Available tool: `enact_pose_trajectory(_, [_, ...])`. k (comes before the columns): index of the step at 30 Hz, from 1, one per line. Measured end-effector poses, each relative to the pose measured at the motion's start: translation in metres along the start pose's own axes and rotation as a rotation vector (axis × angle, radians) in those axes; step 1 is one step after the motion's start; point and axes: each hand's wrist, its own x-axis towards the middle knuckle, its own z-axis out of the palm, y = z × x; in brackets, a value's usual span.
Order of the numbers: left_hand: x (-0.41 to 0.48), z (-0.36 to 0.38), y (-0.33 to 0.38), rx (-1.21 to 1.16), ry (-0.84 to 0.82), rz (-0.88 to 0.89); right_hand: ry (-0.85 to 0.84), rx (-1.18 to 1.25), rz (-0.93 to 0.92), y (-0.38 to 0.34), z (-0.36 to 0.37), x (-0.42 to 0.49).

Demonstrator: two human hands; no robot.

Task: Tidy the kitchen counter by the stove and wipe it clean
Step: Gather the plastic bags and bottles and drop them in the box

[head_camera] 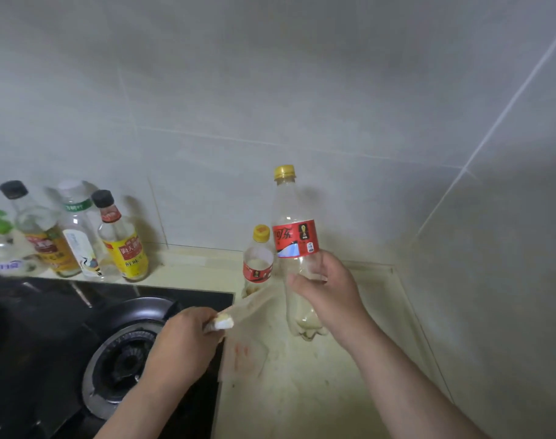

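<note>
1. Our right hand (325, 289) is curling its fingers and thumb round the lower body of the tall cola bottle (294, 239), gripping it below the red label. We are holding it upright and, as far as we can judge, just off the counter (302, 391), probably to free the patch beneath for wiping.
2. Our left hand (184, 340) is closing its fingers on a bunched corner of the cloth (248, 337). Its loose end is trailing over the counter at the edge of the stove (48, 327), ready to sweep.
3. A shorter cola bottle (258, 261) is standing by the wall just behind the cloth, and we judge it is likely needing shifting too.
4. The condiment bottles (124, 248) are lining the wall behind the stove, well apart from our hands.
</note>
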Motion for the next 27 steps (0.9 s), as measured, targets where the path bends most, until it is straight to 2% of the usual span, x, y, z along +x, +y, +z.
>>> enact_pose_trajectory(3, [-0.001,-0.021,-0.004,-0.003,0.031,-0.018,-0.089,-0.033,-0.088,-0.03,0.016,0.016])
enact_pose_trajectory(7, [-0.007,-0.038,-0.007,0.002,0.015,-0.01,-0.13,-0.296,-0.173,-0.048,0.04,0.047])
enact_pose_trajectory(10, [-0.012,-0.048,-0.012,0.004,0.03,-0.024,-0.167,-0.45,-0.148,-0.049,0.052,0.065])
enact_pose_trajectory(27, [-0.027,-0.069,-0.044,0.066,0.01,0.0,-0.215,-0.354,0.03,-0.047,0.075,0.073])
